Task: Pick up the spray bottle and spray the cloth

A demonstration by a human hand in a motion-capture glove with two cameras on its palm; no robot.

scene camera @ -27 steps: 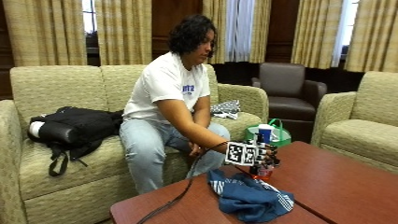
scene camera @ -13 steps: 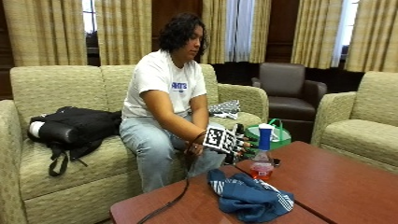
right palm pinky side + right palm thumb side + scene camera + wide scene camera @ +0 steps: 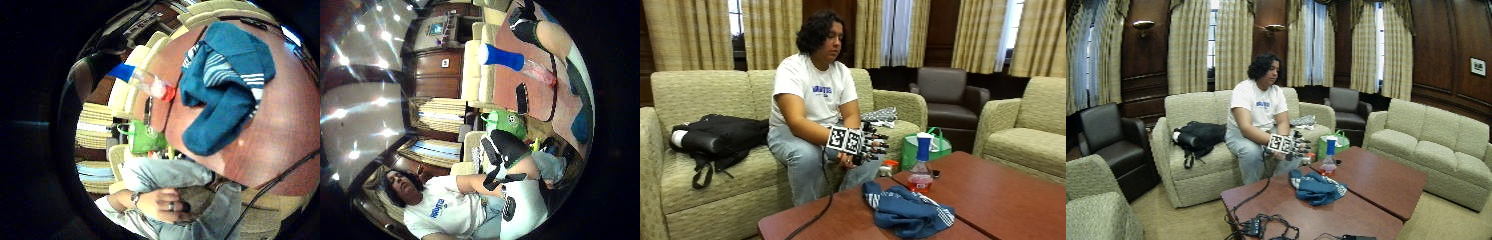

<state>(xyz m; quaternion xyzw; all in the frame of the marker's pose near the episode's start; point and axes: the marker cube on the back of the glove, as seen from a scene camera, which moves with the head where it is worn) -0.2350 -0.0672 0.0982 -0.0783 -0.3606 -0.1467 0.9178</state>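
Dark wood panelling and tall striped curtains close off the room behind a low reddish-brown wooden table (image 3: 1013, 190). On that table, near its edge on the person's side, stands the clear plastic spray bottle with a blue spray head and red liquid at its bottom (image 3: 921, 165), upright and untouched. Just beside it, nearer the camera and to the left, lies the crumpled blue cloth with white stripes (image 3: 906, 212); whether the two touch cannot be told. Left of the bottle and above the table's edge hangs the black-gloved right hand (image 3: 866, 146), apart from the bottle, its fingers spread and nearly straight, holding nothing. The bare left hand (image 3: 165, 204) rests in the person's lap (a ring shows on one finger in the little-finger-side palm view). The person sits on a pale green fabric sofa (image 3: 700, 95), with a black backpack (image 3: 716, 137) lying on the seat to the left. A bright green bag (image 3: 913, 147) stands on the floor beyond the bottle, between the sofa and the table, and a dark brown leather armchair (image 3: 949, 97) sits farther back on the right.
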